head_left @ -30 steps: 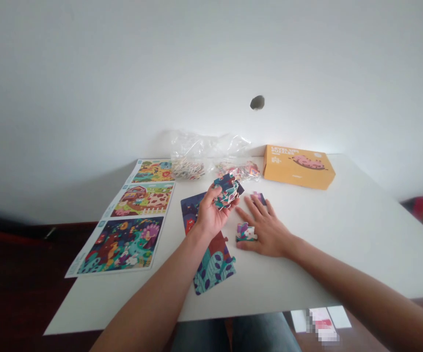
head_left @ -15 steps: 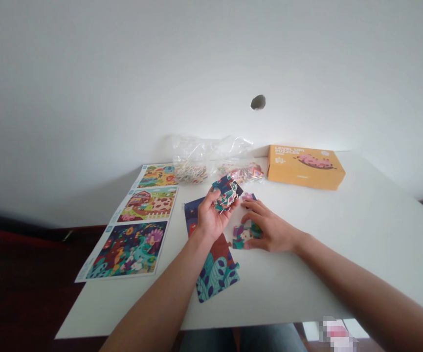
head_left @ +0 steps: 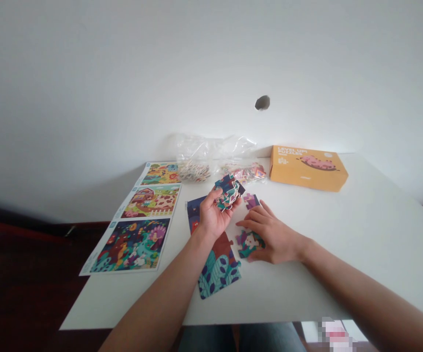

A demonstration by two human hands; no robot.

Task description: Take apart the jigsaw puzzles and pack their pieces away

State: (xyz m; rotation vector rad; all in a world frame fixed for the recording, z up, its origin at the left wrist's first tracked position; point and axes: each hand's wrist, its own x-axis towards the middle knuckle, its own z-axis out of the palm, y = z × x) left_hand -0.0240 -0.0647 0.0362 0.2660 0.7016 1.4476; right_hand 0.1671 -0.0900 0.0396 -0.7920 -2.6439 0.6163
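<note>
Two bare hands are at work over a white table (head_left: 343,234). The left hand (head_left: 213,217) is raised a little above the tabletop, its fingers curled shut around a fanned stack of puzzle pieces (head_left: 229,189), thumb on the near side and fingertips behind. The right hand (head_left: 272,234) lies low on the table, fingers spread and bent down onto a small joined cluster of pieces (head_left: 248,242), which sits flat on the table under the thumb and forefinger; the fingers press on it rather than close around it. Just beyond the fingertips lies a single purple piece (head_left: 251,200). Beside the cluster, under the left forearm, is a partly built strip of puzzle (head_left: 216,269) with dark blue at the far end and teal leaves at the near end, lying flat. To the left of that lies a long sheet (head_left: 141,220) with three printed pictures in a row. At the far edge of the table, against the wall, are two clear plastic bags of loose pieces (head_left: 214,164), and to their right an orange cardboard box (head_left: 308,167) lying flat.
</note>
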